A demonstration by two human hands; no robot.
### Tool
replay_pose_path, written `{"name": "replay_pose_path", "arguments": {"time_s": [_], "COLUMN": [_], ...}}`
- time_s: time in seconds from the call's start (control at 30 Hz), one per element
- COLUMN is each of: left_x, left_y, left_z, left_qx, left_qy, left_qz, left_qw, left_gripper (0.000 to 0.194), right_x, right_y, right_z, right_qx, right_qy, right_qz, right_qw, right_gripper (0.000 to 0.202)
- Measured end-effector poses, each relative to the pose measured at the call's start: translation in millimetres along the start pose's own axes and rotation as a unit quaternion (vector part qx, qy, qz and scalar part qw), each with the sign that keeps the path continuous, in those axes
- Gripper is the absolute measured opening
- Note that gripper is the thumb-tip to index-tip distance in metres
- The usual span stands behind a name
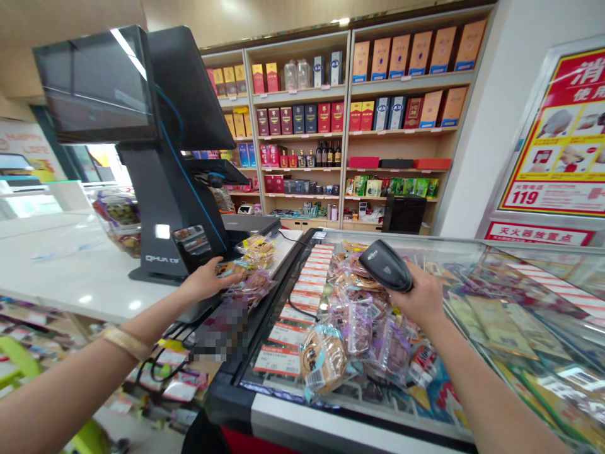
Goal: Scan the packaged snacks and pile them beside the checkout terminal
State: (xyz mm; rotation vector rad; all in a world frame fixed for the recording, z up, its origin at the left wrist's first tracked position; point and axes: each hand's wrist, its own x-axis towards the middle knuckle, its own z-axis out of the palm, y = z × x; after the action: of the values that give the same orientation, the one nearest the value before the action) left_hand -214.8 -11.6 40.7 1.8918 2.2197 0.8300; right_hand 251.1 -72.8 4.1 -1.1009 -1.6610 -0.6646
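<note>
My right hand (420, 299) is wrapped round a black handheld barcode scanner (385, 265), which sits above a heap of wrapped cookies. My left hand (210, 280) reaches beside the till and has its thumb and fingers closed on a clear-wrapped cookie (232, 271). More packets, one with a yellow trim (259, 249) and one with a purple trim (253, 285), lie against it. On the glass lid of the freezer (274, 410), the heap includes a blue-trimmed round cookie (324, 359) and purple-trimmed packets (390, 343).
A black till with screens (182, 189) stands on the white counter (108, 284) at left. Orange-and-white price tags (305, 296) line the glass. Bagged goods (116, 217) stand behind the till. Shelves of boxes (302, 135) fill the back wall. Dark cables (163, 359) hang below the counter.
</note>
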Motion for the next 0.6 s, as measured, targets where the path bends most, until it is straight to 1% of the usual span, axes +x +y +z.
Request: {"name": "replay_pose_path", "arguments": {"time_s": [0.07, 0.13, 0.23, 0.3, 0.4, 0.47, 0.6], "left_x": [-2, -5, -8, -11, -14, -17, -22], "left_y": [3, 6, 7, 6, 6, 9, 18], "left_z": [0.0, -0.8, -2.0, -2.8, -4.9, -7.9, -16.1], "left_qx": [0.013, 0.017, 0.019, 0.020, 0.003, -0.028, -0.119], "left_qy": [-0.016, -0.014, 0.005, 0.027, 0.057, 0.048, -0.005], "left_qz": [-0.004, 0.002, 0.019, 0.025, 0.012, -0.012, -0.063], "left_qw": [1.000, 1.000, 1.000, 0.999, 0.998, 0.998, 0.991], "left_gripper": [0.100, 0.102, 0.101, 0.101, 0.102, 0.106, 0.118], "right_x": [0, 0, 1, 1, 2, 2, 2], "right_y": [0, 0, -1, -2, -5, -5, -5], "right_z": [0, 0, -1, -2, -3, -3, -3], "right_qx": [-0.002, -0.002, 0.001, 0.002, 0.000, 0.000, 0.002], "right_qy": [-0.005, -0.010, -0.016, -0.020, -0.025, -0.025, -0.023], "right_qz": [0.002, 0.002, 0.000, 0.003, 0.007, 0.008, 0.007], "right_qw": [1.000, 1.000, 1.000, 1.000, 1.000, 1.000, 1.000], "right_gripper": [0.021, 0.020, 0.021, 0.019, 0.018, 0.017, 0.017]}}
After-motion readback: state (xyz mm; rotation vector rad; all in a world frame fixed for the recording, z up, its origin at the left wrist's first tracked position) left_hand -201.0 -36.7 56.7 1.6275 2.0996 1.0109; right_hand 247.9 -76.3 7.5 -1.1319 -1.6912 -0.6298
